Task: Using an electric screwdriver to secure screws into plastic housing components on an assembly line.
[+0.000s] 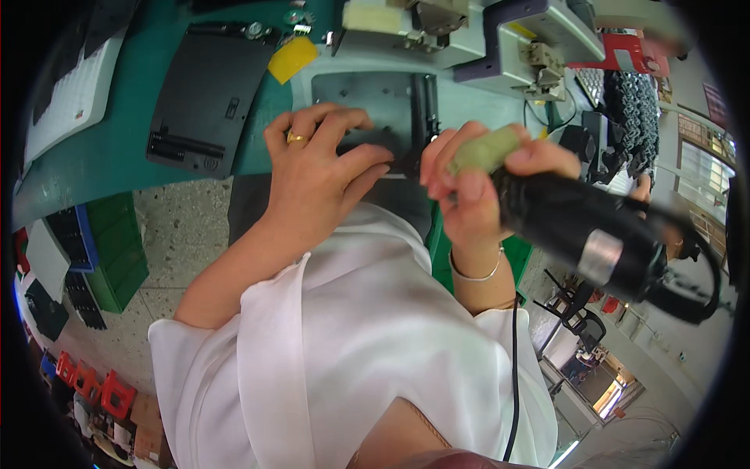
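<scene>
My right hand point(476, 180) is wrapped round a black electric screwdriver point(578, 234), which is tilted, its body and cable loop reaching out to the right. A pale green wrap point(484, 150) shows between the fingers. To the left, my left hand point(320, 172), with a gold ring, reaches over a dark flat casing point(367, 90) on the bench. Its thumb and index fingertips come together, the other fingers bent and spread. A dark blurred patch lies by those fingertips; what they hold, if anything, I cannot make out. The screwdriver's tip is hidden.
A second black casing point(207, 102) lies on the green bench mat point(70, 176), beside a yellow piece point(293, 60). Grey machines with metal fixtures point(539, 62) stand at the back right. A white keyboard-like panel point(74, 102) is far left, and a green crate point(117, 250) stands below.
</scene>
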A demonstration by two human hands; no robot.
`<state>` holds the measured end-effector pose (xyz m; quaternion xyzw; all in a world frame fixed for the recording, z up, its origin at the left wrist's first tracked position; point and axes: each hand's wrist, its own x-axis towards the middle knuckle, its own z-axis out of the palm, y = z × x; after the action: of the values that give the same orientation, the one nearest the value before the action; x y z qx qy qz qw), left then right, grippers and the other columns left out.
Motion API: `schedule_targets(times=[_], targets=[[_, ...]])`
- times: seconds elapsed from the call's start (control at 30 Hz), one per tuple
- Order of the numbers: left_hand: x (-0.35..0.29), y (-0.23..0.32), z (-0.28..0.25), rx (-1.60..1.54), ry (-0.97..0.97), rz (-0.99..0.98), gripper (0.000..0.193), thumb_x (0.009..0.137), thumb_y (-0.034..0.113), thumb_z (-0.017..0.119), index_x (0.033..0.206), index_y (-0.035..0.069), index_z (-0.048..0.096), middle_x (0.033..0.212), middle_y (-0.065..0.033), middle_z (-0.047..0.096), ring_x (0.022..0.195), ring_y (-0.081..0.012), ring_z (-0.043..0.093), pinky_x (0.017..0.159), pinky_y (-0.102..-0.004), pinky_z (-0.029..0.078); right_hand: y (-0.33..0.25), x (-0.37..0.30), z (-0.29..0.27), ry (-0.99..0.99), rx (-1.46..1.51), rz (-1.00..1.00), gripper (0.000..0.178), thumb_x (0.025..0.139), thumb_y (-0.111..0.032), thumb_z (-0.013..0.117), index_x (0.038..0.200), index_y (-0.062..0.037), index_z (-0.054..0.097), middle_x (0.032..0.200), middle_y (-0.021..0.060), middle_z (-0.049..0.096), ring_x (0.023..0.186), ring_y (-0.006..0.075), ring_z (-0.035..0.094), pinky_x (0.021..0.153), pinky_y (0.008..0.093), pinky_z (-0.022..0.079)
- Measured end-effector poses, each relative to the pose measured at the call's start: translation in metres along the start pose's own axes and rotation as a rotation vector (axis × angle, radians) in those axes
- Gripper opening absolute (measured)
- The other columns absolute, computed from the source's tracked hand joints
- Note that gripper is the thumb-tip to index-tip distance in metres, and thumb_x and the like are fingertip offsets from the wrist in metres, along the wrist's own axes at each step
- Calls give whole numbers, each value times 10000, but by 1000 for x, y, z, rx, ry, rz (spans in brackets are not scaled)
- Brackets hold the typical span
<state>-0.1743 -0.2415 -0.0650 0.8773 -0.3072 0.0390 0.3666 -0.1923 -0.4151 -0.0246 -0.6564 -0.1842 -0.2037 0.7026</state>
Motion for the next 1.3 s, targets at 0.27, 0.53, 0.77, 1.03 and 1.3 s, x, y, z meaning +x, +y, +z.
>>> schedule_targets(times=[0.27,0.53,0.77,1.03,1.3], targets=[[-1,3,1,20,40,-1,167,705,198,774,848,188,687,1091,18,583,1108,-217,495,935,-432,277,-2,-5,-7,92,59,-23,467,853,-86,687,1175,-141,354,679,53,498,504,164,487,449,337,478],[6,6,3,21,15,51,189,716,149,775,861,139,656,1052,5,617,1088,-226,525,918,-408,286,-37,55,-89,530,-69,-434,435,838,-72,559,1218,-78,349,649,89,518,484,188,509,458,362,499],[6,8,8,60,40,35,164,697,183,780,803,160,658,1041,38,622,1081,-188,536,970,-434,270,-32,73,-102,490,-93,-504,453,832,-28,563,1216,-11,323,628,119,527,459,196,526,464,373,517],[6,9,8,75,32,-2,143,709,202,778,801,183,670,1023,57,628,1083,-177,542,1037,-454,219,-25,76,-106,459,-178,-480,452,809,-2,573,1199,16,347,636,131,563,461,203,540,482,370,526],[5,8,3,75,9,30,202,708,196,783,875,167,672,1053,39,617,1101,-186,536,1041,-459,212,-25,91,-114,161,-143,-343,336,846,36,479,1174,-19,435,635,138,531,484,216,492,467,387,454]])
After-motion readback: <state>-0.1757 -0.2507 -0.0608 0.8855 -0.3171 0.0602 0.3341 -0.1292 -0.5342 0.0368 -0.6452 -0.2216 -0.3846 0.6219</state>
